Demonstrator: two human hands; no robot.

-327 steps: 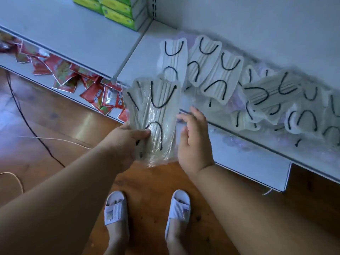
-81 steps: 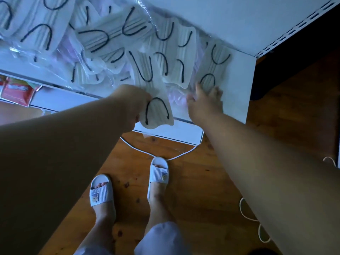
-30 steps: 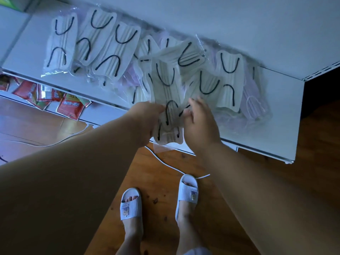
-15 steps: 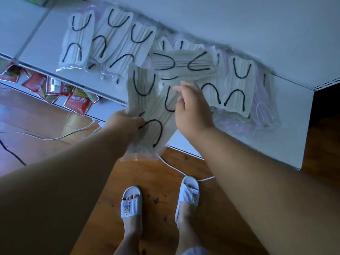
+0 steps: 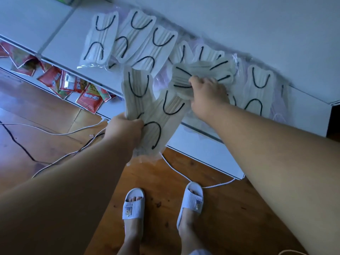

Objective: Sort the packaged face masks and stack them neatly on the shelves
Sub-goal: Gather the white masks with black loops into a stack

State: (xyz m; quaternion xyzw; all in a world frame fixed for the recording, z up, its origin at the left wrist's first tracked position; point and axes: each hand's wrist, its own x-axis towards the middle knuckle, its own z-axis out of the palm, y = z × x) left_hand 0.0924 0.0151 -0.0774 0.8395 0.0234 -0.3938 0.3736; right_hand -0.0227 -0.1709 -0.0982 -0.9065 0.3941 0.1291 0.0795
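Several white face masks with black ear loops, each in a clear bag, lie scattered along the white shelf (image 5: 60, 46). My left hand (image 5: 123, 130) holds a fanned bunch of packaged masks (image 5: 147, 111) in front of the shelf edge. My right hand (image 5: 207, 94) grips a sideways mask packet (image 5: 200, 72) on the pile in the middle of the shelf. Three neater packets (image 5: 128, 37) lie at the left of the pile. One more packet (image 5: 257, 89) and some pinkish ones (image 5: 277, 100) lie to the right.
Red snack sachets (image 5: 88, 96) litter the lower shelf at the left. White and black cables (image 5: 55, 133) trail over the wooden floor. My feet in white slippers (image 5: 133, 205) stand close to the shelf base. The shelf ends at the right (image 5: 329, 118).
My right hand has reached forward from the bunch and taken hold of the sideways packet on the pile. My left hand still holds the bunch, now fanned wider.
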